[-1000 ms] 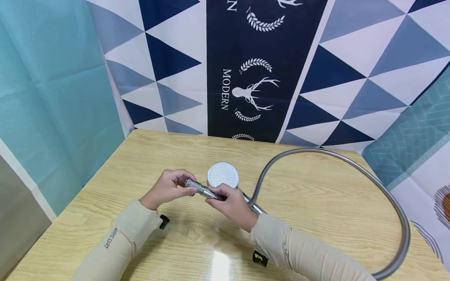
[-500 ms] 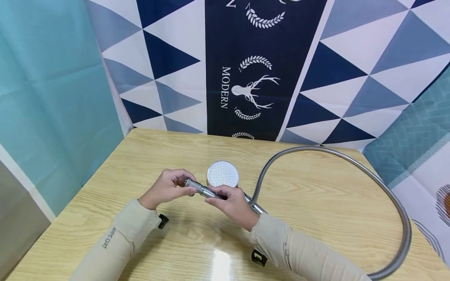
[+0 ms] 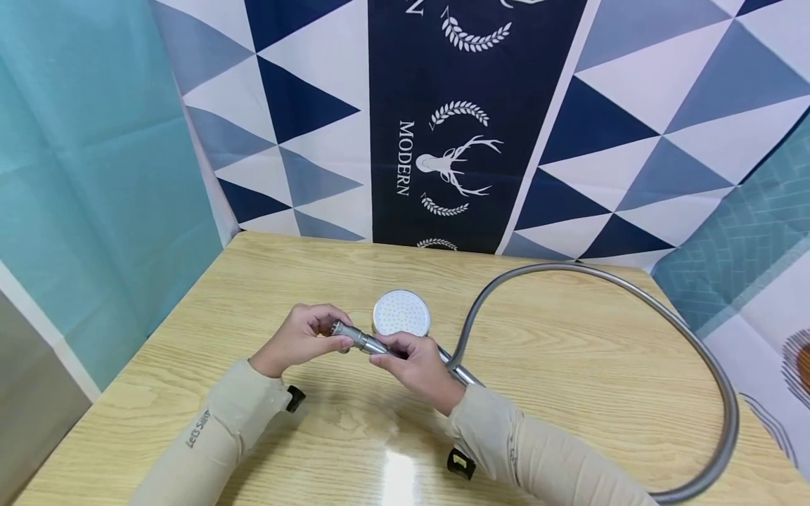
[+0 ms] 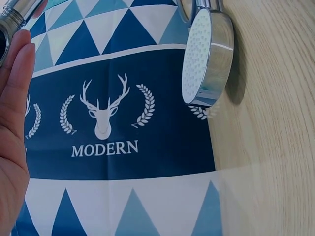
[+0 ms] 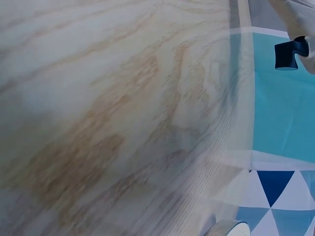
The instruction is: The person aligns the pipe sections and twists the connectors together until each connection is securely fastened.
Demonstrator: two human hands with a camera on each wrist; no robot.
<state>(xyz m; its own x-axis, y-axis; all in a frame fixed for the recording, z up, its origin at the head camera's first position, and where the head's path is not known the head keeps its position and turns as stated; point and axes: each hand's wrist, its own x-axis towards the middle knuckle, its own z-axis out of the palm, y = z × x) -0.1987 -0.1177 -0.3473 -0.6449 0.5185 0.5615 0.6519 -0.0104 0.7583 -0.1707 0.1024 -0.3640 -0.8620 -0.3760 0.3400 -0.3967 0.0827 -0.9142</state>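
In the head view my left hand [image 3: 306,339] pinches a ribbed grey metal fitting [image 3: 345,332] between thumb and fingers. My right hand [image 3: 414,369] grips the tapered chrome connector [image 3: 372,344] joined to it. A grey metal shower hose [image 3: 702,348] runs in a wide loop up to the right hand, whose fingers hide part of it. Just beyond the hands lies a round shower head [image 3: 401,313] with its white nozzle face up; its chrome handle [image 3: 462,372] passes behind the right hand. In the left wrist view, the fitting [image 4: 12,22] shows an open round end.
A wooden table [image 3: 304,267] lies under everything. Patterned cloth [image 3: 316,140] hangs along its far edge, and a teal cloth [image 3: 107,161] hangs at the left. Black straps [image 3: 460,464] sit under both sleeves. The hose loop takes up the table's right side.
Both hands keep their hold on the fitting and connector, almost still. The hose's near end at the bottom right has shifted slightly left, along with the right wrist strap.
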